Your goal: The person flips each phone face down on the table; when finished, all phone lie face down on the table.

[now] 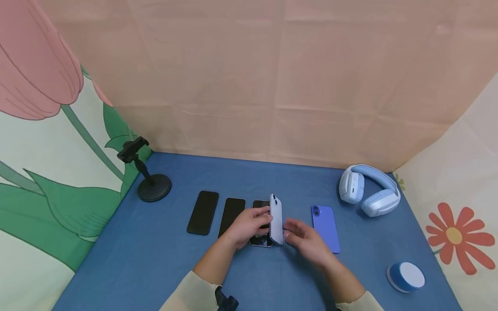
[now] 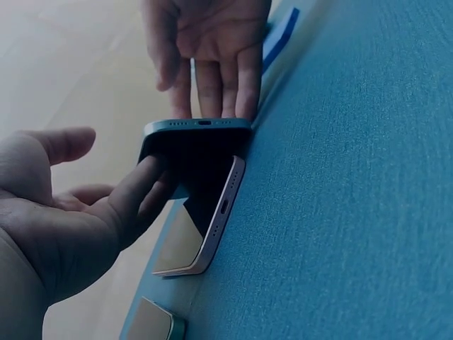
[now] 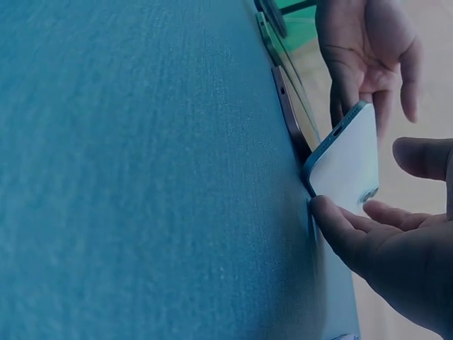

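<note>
A pale smartphone stands tilted up on its edge between both hands. My left hand is on its screen side, with straight fingers touching the dark screen and the thumb apart from it. On the other side is my right hand, its fingertips right at the phone's lower edge in the right wrist view and its thumb held away. Below the left hand lies another phone, screen up and partly hidden. Two more dark-screened phones, the middle one and the leftmost one, lie to the left.
A purple phone lies back up beside the right hand. Light blue headphones sit at the back right, and a blue and white round object at the front right. A black phone stand is at the back left of the blue table.
</note>
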A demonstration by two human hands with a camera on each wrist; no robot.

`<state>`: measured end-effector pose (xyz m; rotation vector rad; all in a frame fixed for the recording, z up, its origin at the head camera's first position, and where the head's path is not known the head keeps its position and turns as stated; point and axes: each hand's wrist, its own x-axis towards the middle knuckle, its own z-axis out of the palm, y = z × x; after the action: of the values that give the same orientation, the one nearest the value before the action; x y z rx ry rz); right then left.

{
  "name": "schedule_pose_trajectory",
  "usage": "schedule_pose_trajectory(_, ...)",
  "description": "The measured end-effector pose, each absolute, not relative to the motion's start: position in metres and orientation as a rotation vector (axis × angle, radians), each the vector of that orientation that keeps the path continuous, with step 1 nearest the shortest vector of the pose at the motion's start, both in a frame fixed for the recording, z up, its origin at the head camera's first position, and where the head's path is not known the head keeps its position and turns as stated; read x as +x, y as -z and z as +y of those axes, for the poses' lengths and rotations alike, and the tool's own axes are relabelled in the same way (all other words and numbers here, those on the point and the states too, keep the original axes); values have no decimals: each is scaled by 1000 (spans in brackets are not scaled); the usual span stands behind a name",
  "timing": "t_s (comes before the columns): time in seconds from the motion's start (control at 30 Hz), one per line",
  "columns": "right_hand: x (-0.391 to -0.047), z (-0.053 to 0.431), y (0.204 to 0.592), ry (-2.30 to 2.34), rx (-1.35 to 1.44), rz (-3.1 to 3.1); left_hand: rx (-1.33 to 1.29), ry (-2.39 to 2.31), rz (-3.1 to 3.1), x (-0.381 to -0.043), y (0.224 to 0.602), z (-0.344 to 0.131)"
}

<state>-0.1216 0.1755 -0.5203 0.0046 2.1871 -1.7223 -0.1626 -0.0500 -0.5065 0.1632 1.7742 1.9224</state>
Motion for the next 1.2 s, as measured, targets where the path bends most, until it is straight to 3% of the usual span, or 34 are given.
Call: schedule_pose_trajectory(1.2,-111,207,519,1610,61,2299,156,-1868,1771,-160,523,-19)
